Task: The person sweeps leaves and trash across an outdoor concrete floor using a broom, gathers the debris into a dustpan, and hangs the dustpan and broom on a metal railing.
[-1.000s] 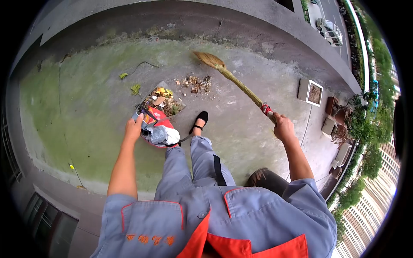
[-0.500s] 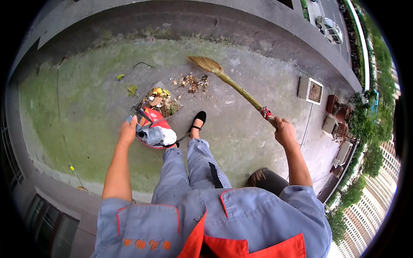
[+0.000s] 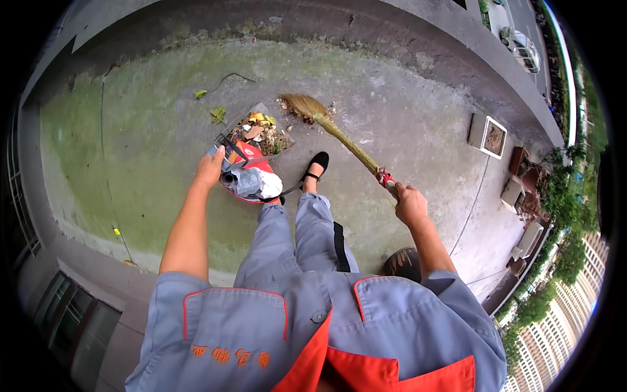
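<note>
In the head view, the right hand (image 3: 411, 204) is closed firmly round the handle end of a straw broom (image 3: 349, 145), whose bristles fan over a small heap of debris (image 3: 331, 110) on the concrete floor (image 3: 392, 137). The left hand (image 3: 209, 167) is curled at the handle side of a dustpan (image 3: 260, 107), thumb uppermost; its fingertips are hidden. The dustpan holds scraps and peelings (image 3: 259, 132), with a grey bag (image 3: 245, 181) and a white bag (image 3: 270, 186) nearer the person. A black shoe (image 3: 318, 163) stands just beside it, and two green leaves (image 3: 217, 115) lie beyond the left hand
</note>
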Motion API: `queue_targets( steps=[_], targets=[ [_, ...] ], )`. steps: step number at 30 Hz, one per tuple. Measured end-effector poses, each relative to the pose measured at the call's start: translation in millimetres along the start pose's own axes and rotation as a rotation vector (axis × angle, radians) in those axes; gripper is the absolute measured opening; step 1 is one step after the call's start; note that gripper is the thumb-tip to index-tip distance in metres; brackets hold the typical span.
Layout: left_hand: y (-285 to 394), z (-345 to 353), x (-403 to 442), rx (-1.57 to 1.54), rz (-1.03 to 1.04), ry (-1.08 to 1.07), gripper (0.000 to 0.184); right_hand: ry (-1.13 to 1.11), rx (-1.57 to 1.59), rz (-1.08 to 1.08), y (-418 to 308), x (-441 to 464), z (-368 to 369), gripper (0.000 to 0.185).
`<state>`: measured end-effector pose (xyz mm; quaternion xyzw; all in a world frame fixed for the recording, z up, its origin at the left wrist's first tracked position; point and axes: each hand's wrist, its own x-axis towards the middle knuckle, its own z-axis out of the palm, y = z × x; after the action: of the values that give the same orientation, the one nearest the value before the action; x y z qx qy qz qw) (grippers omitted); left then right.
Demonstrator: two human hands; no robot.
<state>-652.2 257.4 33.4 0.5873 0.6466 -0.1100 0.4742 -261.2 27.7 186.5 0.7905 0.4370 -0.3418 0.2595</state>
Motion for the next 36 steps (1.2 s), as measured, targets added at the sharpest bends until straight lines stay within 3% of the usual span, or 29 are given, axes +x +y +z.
queue_targets(
  steps=[3,7,15,24,28,32,36],
  targets=[
    [4,1,-3,-0.012,-0.01,-0.022,0.078,0.071,0.13,0.174,19,-41,15,0.027],
    [4,-1,-3,0.019,-0.029,-0.084,0.078,0.024,0.234,0.369,1,-8,53,0.023],
    [18,-8,-9,0.084,-0.063,-0.08,0.079,-0.152,0.279,0.176,-103,-11,78,0.027],
    [9,0,-7,0.072,-0.061,-0.069,0.078,-0.178,0.176,-0.18,-89,-33,32,0.025],
    [-2,7,-3,-0.025,-0.027,-0.073,0.078,-0.129,0.086,-0.17,-69,-68,-16,0.032],
    [-10,14,4,-0.085,-0.019,-0.06,0.078,-0.03,0.037,-0.07,-47,-76,-7,0.034],
    [-1,7,1,-0.067,0.013,-0.095,0.078,0.028,0.033,0.108,-49,-23,24,0.028]
  ],
)
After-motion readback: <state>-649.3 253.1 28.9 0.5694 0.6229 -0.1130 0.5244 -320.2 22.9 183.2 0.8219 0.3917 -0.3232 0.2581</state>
